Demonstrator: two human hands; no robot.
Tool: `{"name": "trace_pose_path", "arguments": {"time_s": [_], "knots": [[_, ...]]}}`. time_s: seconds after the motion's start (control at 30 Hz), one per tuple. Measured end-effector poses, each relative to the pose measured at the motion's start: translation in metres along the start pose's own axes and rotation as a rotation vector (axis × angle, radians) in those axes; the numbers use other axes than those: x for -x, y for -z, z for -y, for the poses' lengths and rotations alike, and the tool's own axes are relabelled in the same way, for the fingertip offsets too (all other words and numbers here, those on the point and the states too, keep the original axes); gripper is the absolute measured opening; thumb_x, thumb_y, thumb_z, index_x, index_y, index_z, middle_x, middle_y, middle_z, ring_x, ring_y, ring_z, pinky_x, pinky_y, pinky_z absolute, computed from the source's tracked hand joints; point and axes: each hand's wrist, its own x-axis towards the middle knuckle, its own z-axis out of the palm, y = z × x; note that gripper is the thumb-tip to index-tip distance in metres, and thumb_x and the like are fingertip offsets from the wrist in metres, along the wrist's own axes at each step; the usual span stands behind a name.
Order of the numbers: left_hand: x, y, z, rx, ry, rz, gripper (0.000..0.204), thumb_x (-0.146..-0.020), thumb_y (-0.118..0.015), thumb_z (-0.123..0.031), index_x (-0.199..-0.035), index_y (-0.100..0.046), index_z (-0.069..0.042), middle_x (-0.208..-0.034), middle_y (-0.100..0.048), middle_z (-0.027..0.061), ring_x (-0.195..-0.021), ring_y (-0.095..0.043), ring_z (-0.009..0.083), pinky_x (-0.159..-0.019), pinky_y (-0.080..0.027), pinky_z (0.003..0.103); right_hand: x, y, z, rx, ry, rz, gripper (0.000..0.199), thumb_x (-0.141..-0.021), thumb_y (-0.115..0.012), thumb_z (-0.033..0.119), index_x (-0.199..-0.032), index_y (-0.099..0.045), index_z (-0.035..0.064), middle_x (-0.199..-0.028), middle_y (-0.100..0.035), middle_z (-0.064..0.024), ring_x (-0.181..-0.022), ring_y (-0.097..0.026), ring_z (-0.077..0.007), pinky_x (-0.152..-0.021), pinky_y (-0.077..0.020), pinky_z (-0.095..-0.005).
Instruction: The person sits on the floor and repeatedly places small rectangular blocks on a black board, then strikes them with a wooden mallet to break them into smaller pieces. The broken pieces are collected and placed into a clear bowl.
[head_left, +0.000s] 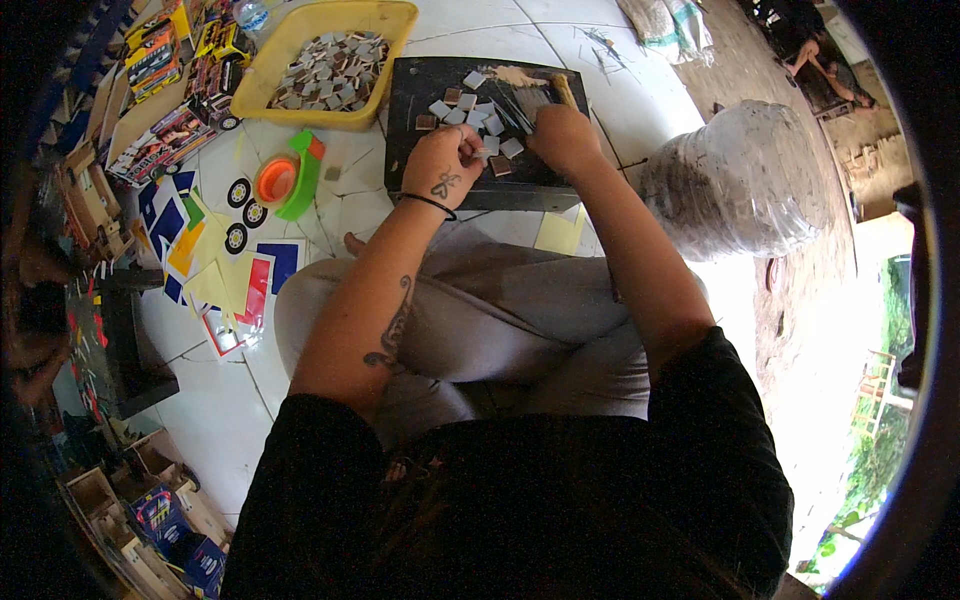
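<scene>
Over a low black box (405,165), my left hand (443,162) is closed in a pinch. A small pale bit shows at its fingertips, too small to name. Close by on the box lie several small square pieces (490,146), some grey and some brown. To the right, my right hand (567,140) has its fingers curled together; what they hold, if anything, is hidden. Thin dark strips (516,105) lie beside its fingers. A tan stick-like piece (563,90) rests just beyond that hand, near a patch of light brown crumbs (514,76).
A yellow tub (247,100) of similar square pieces stands at the far left. Nearer are an orange cup (277,181), a green holder (303,180), black toy wheels (238,192), coloured sheets (205,265) and toy trucks (160,140). A large clear plastic bag (745,180) bulges at right.
</scene>
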Motion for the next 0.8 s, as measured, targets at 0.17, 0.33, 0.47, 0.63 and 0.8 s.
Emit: {"name": "trace_pose_path", "arguments": {"time_s": [0.17, 0.33, 0.47, 0.63, 0.8], "knots": [[0.001, 0.001, 0.002, 0.013, 0.037, 0.032, 0.019, -0.072, -0.070, -0.010, -0.087, -0.059, -0.005, -0.075, -0.064, 0.0086, -0.070, -0.063, 0.0199, -0.064, -0.049, 0.031, -0.017, 0.004, -0.005, -0.014, 0.003, 0.113, 0.027, -0.071, -0.063, 0.025, -0.080, -0.065, -0.0004, -0.082, -0.064, -0.0215, -0.078, -0.063, -0.0357, -0.074, -0.0500, -0.0432], [0.002, -0.001, 0.003, -0.109, -0.072, -0.029, 0.017, -0.071, -0.069, -0.009, -0.085, -0.059, -0.006, -0.075, -0.064, 0.0090, -0.070, -0.063, 0.0218, -0.064, -0.049, 0.032, 0.003, 0.013, -0.020, -0.442, -0.198, 0.058, 0.030, -0.068, -0.068, 0.026, -0.086, -0.065, 0.0021, -0.083, -0.065, -0.0182, -0.077, -0.064, -0.0304, -0.071, -0.0506, -0.0376], [0.001, -0.001, 0.004, -0.112, -0.072, -0.014, 0.017, -0.071, -0.070, -0.009, -0.084, -0.060, -0.006, -0.075, -0.064, 0.0093, -0.070, -0.064, 0.0222, -0.064, -0.050, 0.033, 0.016, 0.013, -0.014, -0.816, -0.187, -0.030, 0.015, -0.076, -0.065, 0.008, -0.089, -0.062, -0.0003, -0.078, -0.063, -0.0062, -0.068, -0.058, -0.0104, -0.063, -0.0476, -0.0254], [0.000, 0.002, 0.002, -0.110, -0.037, 0.007, 0.016, -0.071, -0.071, -0.009, -0.083, -0.062, -0.006, -0.075, -0.065, 0.0095, -0.071, -0.065, 0.0222, -0.065, -0.050, 0.032, 0.025, 0.008, 0.007, -1.144, -0.030, -0.034, 0.011, -0.079, -0.063, 0.003, -0.089, -0.059, 0.0009, -0.080, -0.063, -0.0031, -0.073, -0.058, -0.0095, -0.067, -0.0461, -0.0223], [-0.001, 0.005, 0.003, -0.120, -0.032, -0.020, 0.012, -0.069, -0.071, -0.011, -0.078, -0.064, -0.006, -0.074, -0.066, 0.0101, -0.072, -0.065, 0.0257, -0.065, -0.051, 0.035, 0.027, 0.001, 0.026, -1.130, 0.075, -0.147, 0.012, -0.077, -0.067, 0.009, -0.083, -0.061, -0.0002, -0.073, -0.065, -0.0084, -0.064, -0.061, -0.0126, -0.060, -0.0489, -0.0275]]}}
